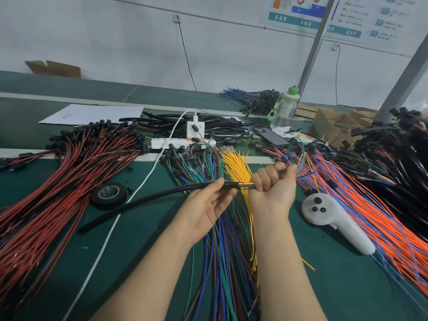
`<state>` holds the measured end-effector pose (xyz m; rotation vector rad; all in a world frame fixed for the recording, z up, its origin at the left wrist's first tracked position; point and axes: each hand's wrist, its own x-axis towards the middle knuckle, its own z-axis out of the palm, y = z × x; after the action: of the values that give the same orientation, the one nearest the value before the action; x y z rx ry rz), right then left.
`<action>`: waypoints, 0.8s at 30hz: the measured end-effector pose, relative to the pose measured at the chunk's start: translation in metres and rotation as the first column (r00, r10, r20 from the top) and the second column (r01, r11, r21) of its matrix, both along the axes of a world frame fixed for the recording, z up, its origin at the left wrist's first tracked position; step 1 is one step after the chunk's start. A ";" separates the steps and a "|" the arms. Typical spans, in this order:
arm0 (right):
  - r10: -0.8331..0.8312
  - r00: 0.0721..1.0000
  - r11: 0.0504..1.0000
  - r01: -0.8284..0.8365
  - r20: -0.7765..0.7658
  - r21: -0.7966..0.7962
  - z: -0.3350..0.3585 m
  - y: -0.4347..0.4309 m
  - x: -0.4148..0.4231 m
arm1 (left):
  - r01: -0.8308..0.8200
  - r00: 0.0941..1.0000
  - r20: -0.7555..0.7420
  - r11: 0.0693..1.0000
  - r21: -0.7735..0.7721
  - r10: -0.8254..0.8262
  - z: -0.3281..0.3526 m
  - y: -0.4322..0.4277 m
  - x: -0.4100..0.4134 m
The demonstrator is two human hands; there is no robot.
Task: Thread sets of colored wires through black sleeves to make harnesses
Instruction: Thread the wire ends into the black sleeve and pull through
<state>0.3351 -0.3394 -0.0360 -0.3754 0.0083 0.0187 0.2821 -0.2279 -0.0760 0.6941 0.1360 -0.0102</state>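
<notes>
Left hand (208, 205) pinching long black sleeve (143, 200), right hand (273, 181) fisted around multicoloured wire bundle (301, 172) at its mouth.

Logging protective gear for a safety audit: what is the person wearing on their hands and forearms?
Nothing shows. The left hand and right hand are bare, without gloves, rings or a watch. Both forearms are uncovered down to the bottom of the picture; no sleeve, cuff or wristband is in view.

Almost nothing here reads clearly. The wall poster (347, 15), far beyond the right hand (273, 188) and above it, carries teal banners with white characters and rows of dark lines, all too blurred to make out. The white paper sheet (92, 114), beyond the left hand (206, 207), bears a faint, illegible scrawl.
</notes>
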 end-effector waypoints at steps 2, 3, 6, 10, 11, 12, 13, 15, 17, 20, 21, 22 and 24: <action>0.015 1.000 1.000 -0.015 0.005 0.014 -0.001 -0.001 0.001 | 0.011 1.000 -0.009 1.000 0.007 -0.011 0.000 0.001 0.000; 0.020 1.000 1.000 -0.020 0.008 0.018 -0.001 -0.002 0.001 | 0.016 1.000 -0.013 1.000 0.013 -0.016 0.000 0.001 0.000; 0.023 1.000 0.999 -0.023 0.010 0.030 -0.001 -0.002 0.002 | 0.027 0.999 -0.019 0.999 0.028 -0.027 -0.002 0.002 0.000; 0.004 1.000 1.000 -0.004 0.014 0.019 -0.001 -0.002 0.001 | 0.034 0.999 -0.026 0.999 0.022 -0.034 -0.002 0.002 0.000; -0.002 1.000 1.000 0.002 0.019 0.008 0.000 -0.001 0.001 | 0.034 0.999 -0.029 0.999 0.012 -0.034 -0.002 0.002 0.000; -0.008 1.000 1.000 0.008 0.024 -0.003 0.000 0.000 0.000 | 0.033 0.999 -0.030 0.999 0.000 -0.033 -0.001 0.002 0.000; -0.014 0.999 1.000 0.015 0.031 -0.017 0.000 0.001 -0.001 | 0.031 0.999 -0.031 0.999 -0.017 -0.031 -0.001 0.001 0.000; -0.024 0.999 0.999 0.026 0.043 -0.047 0.000 0.004 -0.001 | 0.019 0.999 -0.031 0.998 -0.061 -0.021 0.000 0.000 0.000; -0.029 0.998 0.998 0.033 0.054 -0.061 0.000 0.006 -0.002 | 0.006 1.000 -0.026 0.995 -0.097 -0.008 0.001 -0.001 0.000; -0.028 0.998 0.998 0.031 0.056 -0.056 -0.001 0.006 -0.002 | -0.009 1.000 -0.016 0.993 -0.119 0.007 0.000 -0.002 0.000; -0.027 0.998 0.998 0.030 0.054 -0.055 0.000 0.006 -0.002 | -0.013 1.000 -0.008 0.993 -0.121 0.012 0.000 -0.002 0.000; -0.026 0.998 0.998 0.029 0.052 -0.055 0.000 0.006 -0.002 | -0.019 1.000 0.002 0.993 -0.120 0.020 0.000 -0.002 0.000; -0.025 0.999 0.998 0.028 0.047 -0.059 -0.001 0.008 -0.002 | -0.042 0.999 0.024 0.992 -0.117 0.045 -0.001 -0.003 0.000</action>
<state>0.3328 -0.3319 -0.0366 -0.4352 -0.0323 -0.0166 0.2824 -0.2304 -0.0771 0.5740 0.1235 0.0325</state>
